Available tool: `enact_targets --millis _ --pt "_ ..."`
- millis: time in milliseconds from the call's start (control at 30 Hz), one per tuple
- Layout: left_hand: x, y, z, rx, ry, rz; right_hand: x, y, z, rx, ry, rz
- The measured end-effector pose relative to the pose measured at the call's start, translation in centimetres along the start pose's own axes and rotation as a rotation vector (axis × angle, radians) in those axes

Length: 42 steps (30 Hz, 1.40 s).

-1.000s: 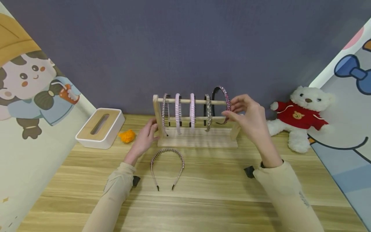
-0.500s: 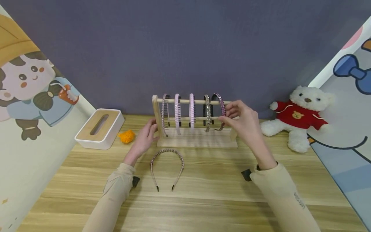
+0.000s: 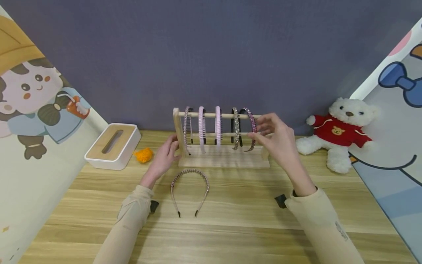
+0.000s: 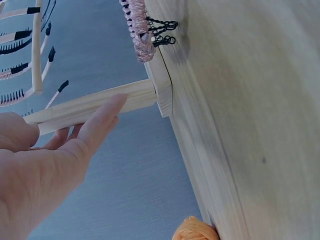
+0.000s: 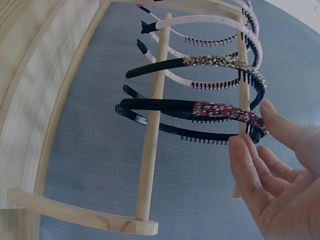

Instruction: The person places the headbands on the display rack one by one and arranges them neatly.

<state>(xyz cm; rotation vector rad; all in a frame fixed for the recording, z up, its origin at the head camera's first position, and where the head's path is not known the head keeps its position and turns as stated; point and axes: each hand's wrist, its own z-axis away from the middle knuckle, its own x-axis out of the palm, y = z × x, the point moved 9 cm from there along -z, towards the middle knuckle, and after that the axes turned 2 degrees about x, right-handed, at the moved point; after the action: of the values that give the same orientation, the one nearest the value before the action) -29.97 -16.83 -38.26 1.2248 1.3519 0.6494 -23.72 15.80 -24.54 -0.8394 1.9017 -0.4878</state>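
A wooden headband rack [image 3: 224, 161] stands at the back of the table. My right hand [image 3: 280, 141] pinches a black headband with pink sparkling stones [image 3: 253, 124] at the rack's right end; in the right wrist view, thumb and fingers close about the curved top of this headband [image 5: 225, 110]. To its left hang a silver-gold glittery headband [image 3: 236, 129], two pale pink ones [image 3: 218, 128] and a thin beaded one [image 3: 186, 130]. My left hand [image 3: 164, 157] holds the rack's left post [image 4: 102, 102] between thumb and fingers. A beaded headband [image 3: 190, 171] lies on the tabletop before the rack.
On the left are a white tissue box [image 3: 113, 146] with a wooden lid and a small orange bundle [image 3: 144, 155]. A white teddy bear [image 3: 339, 132] in a red sweater sits at the right. A dark wall [image 3: 211, 55] rises behind the rack.
My right hand has moved left and lowered the pink-stoned headband onto the rack's bars. Over the last half second it has barely moved. The left hand has stayed at the post.
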Motion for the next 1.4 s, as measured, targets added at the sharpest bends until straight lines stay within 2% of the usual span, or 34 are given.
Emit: enact_targets --millis 267,433,600,700,833,933,1133,1233,1400 --pt "-0.1 0.0 0.1 0.006 0.007 0.001 -0.6 -0.5 1.1 -0.031 0.014 -0.016" --pt "-0.2 0.0 0.1 0.001 0.002 -0.002 -1.2 -1.6 2.3 -0.05 0.037 -0.025" --pt "-0.1 0.1 0.1 0.003 -0.007 0.002 -0.4 -3.6 3.7 -0.089 -0.01 -0.023" --pt "-0.1 0.1 0.0 0.003 -0.006 0.003 1.5 -4.5 4.6 -0.125 -0.079 -0.027" --pt "-0.1 0.1 -0.2 0.009 0.0 -0.005 5.2 -4.7 5.8 -0.124 -0.204 -0.096" --pt "0.0 -0.1 -0.2 0.014 0.001 -0.01 8.2 -4.3 6.4 -0.121 -0.289 -0.123" --pt "0.0 -0.2 -0.2 0.005 0.005 -0.017 13.7 -2.7 7.1 -0.09 -0.436 -0.08" --pt "0.1 -0.2 -0.2 0.003 0.0 -0.018 15.6 -1.9 7.2 -0.087 -0.474 -0.043" --pt "0.0 -0.2 -0.2 0.002 -0.002 -0.008 17.6 -1.2 6.8 -0.078 -0.491 0.006"
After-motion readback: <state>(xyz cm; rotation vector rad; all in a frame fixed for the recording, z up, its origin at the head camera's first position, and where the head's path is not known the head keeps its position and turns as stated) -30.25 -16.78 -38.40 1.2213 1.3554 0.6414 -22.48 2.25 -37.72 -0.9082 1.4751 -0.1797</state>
